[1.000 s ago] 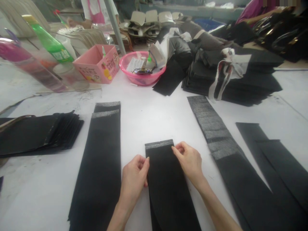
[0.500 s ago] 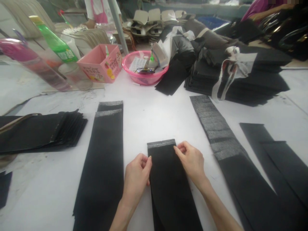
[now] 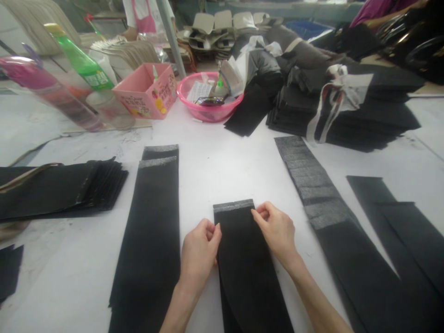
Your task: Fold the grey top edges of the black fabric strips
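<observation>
A black strip [image 3: 246, 259] with a grey band along its far end lies in the middle, its near part running out of the bottom of the view. My left hand [image 3: 200, 254] pinches its left edge between thumb and fingers. On the opposite side, my right hand [image 3: 275, 231] grips the right edge close to the grey band. Another black strip stack [image 3: 152, 222] with grey ends is to the left of my left hand. Right of my right hand, overlapping strips [image 3: 312, 189] show several grey bands in a row.
A black pile [image 3: 62, 187] lies at the left, plain black pieces [image 3: 409, 240] at the right. Farther back are a pink basin [image 3: 211, 113], a pink box [image 3: 144, 97], a green bottle [image 3: 79, 60] and a tied black stack [image 3: 381, 111]. Two people are partly visible beyond.
The whole view has shifted very slightly. Both hands keep the same hold on the middle strip, which shows no clear movement over the table.
</observation>
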Available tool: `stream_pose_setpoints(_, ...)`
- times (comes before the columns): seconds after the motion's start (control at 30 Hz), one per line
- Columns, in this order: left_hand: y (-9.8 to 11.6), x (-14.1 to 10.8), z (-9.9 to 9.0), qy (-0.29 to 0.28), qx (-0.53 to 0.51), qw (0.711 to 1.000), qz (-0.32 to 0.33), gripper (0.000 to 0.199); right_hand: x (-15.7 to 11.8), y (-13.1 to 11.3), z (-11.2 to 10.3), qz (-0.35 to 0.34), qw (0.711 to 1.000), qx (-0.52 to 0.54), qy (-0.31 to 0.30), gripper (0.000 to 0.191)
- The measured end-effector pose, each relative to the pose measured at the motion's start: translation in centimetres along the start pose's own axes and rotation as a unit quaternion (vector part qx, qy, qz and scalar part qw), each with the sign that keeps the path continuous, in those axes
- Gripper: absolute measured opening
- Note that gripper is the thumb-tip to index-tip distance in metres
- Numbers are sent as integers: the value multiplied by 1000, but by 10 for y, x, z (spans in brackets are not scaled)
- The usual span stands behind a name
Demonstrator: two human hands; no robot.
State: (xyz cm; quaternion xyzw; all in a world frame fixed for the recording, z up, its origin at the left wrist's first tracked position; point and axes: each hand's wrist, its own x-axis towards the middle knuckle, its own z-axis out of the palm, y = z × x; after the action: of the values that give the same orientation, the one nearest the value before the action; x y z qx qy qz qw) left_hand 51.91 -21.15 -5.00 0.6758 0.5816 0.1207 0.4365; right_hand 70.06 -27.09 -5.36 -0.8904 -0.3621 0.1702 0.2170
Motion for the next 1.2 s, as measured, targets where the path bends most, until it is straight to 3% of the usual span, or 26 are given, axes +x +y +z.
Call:
stream_pose_setpoints(0.33, -5, 1, 3, 2, 37, 999, 6, 34, 0, 0, 1, -3, 1000, 2, 3, 15)
stream_pose_setpoints(0.7, -1, -2, 4, 71, 201, 976, 49, 25, -3, 5, 7, -42, 998, -3, 38, 12)
stream_pose_setpoints(0.83, 2, -6, 6, 110, 270, 954, 75, 16, -3, 5, 6, -59, 998, 2, 38, 7)
stream_pose_setpoints(0.93, 2, -7, 11, 161, 321, 923, 137, 13, -3, 5, 7, -69, 997, 1, 46, 5)
stream_pose_setpoints(1.0, 0, -6, 14, 185, 329, 900, 216, 24, -4, 5, 7, -82, 995, -4, 55, 6)
stream_pose_setpoints(1.1, -4, -2, 16, 155, 328, 870, 333, 37, -7, 5, 9, -112, 991, -18, 72, 11)
stream_pose_setpoints(1.2, -8, 2, 15, 98, 344, 858, 370, 42, -10, 6, 12, -134, 987, -42, 84, 13)
